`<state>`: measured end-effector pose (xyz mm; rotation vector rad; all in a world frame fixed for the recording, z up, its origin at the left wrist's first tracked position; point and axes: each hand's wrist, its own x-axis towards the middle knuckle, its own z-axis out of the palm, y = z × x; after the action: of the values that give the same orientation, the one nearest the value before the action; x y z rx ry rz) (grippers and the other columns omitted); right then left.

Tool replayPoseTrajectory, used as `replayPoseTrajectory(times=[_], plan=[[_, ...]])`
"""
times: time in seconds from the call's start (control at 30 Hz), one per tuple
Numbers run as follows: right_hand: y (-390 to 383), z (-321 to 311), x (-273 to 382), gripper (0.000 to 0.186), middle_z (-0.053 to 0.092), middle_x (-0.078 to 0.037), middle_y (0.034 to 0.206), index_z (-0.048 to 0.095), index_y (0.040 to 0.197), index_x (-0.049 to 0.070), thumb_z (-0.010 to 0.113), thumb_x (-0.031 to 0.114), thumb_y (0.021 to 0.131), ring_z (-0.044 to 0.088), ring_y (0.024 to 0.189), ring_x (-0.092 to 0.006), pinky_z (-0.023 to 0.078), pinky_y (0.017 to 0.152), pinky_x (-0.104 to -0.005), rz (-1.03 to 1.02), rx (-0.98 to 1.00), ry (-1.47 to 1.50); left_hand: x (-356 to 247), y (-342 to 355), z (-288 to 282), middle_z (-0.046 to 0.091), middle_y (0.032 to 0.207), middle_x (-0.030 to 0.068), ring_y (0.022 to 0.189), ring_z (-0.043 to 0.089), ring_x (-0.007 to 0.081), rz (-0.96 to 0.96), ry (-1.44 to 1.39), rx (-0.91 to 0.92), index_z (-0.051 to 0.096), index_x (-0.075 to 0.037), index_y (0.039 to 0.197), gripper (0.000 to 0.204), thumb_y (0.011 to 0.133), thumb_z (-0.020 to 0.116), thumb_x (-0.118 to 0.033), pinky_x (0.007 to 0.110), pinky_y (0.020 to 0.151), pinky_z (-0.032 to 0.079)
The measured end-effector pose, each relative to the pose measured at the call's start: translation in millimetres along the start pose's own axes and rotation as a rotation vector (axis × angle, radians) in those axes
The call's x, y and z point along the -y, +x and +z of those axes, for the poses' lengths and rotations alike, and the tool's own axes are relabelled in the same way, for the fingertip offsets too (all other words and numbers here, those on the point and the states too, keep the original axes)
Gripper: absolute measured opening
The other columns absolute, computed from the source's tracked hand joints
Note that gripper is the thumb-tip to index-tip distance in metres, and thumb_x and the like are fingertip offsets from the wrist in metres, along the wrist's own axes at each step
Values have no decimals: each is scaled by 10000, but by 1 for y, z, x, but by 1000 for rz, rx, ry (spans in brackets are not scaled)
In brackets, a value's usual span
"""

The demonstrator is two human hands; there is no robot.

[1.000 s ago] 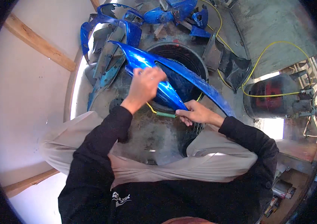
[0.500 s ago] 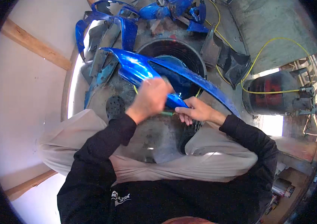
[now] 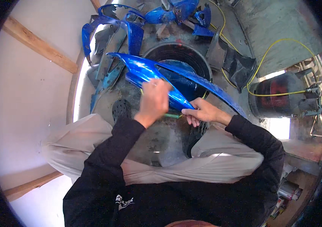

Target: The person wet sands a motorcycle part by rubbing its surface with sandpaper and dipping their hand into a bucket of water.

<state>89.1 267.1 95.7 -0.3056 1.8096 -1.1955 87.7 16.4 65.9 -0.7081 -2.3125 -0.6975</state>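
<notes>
A glossy blue plastic motorcycle fairing panel (image 3: 141, 68), with a long thin arm on its far side, lies at a slant over a black tub (image 3: 155, 48) of water. My right hand (image 3: 203, 112) grips its narrow near end, thumb on top and fingers curled beneath. On the panel's near face, my left hand (image 3: 154, 101) is closed and smeared by motion. Whatever its curled fingers may hold is hidden. A thin greenish strip (image 3: 174, 115) shows just below the panel, between my hands.
More blue fairing parts (image 3: 132, 36) lie at the far left and far centre. Dark plastic pieces (image 3: 238, 70) sit right of the tub. A black and red tank (image 3: 276, 92) with a yellow hose (image 3: 260, 62) stands farther right. Dark clogs (image 3: 121, 109) are on my feet.
My left hand has shifted slightly left along the panel. My right hand keeps its grip on the near end. The whole view has moved a little.
</notes>
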Motion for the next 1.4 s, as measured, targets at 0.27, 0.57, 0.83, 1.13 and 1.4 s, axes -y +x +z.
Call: replayPoseTrajectory(times=[0.27, 0.57, 0.83, 1.13, 1.4], plan=[[2, -2, -1, 365, 728, -96, 730, 684, 861, -30, 612, 266, 1062, 697, 568, -165, 563, 528, -303, 6, -8, 20, -1, 4, 3, 652, 976, 90, 949, 592, 318, -139, -65, 39, 704, -67, 982, 117, 898, 623, -64, 470, 814, 417], [2, -6, 3, 360, 740, -108, 740, 693, 865, -31, 616, 266, 1055, 708, 583, -171, 576, 539, -306, 17, 17, 0, -8, 5, 5, 627, 953, 112, 990, 601, 330, -12, -160, 31, 708, -58, 940, 110, 841, 663, -75, 460, 880, 448], [2, -11, 8, 363, 759, -110, 781, 706, 859, -41, 634, 260, 1047, 719, 599, -168, 588, 551, -304, 38, 70, -39, 2, 5, 7, 615, 902, 100, 894, 589, 326, -94, -128, -25, 637, -97, 819, 81, 757, 691, -101, 475, 796, 426], [5, -15, 11, 355, 776, -98, 823, 742, 912, -40, 621, 259, 1062, 721, 610, -156, 593, 564, -284, 64, 126, -26, 16, 1, 6, 657, 903, 77, 912, 606, 303, -30, -226, 87, 694, -90, 885, 101, 785, 691, -80, 446, 819, 410], [5, -17, 14, 345, 784, -126, 864, 723, 954, -74, 631, 242, 1055, 731, 625, -173, 611, 576, -299, 54, 118, -15, 8, 0, 7, 662, 990, 40, 1039, 636, 266, -34, -69, 65, 719, -110, 977, 176, 806, 684, -96, 444, 873, 358]])
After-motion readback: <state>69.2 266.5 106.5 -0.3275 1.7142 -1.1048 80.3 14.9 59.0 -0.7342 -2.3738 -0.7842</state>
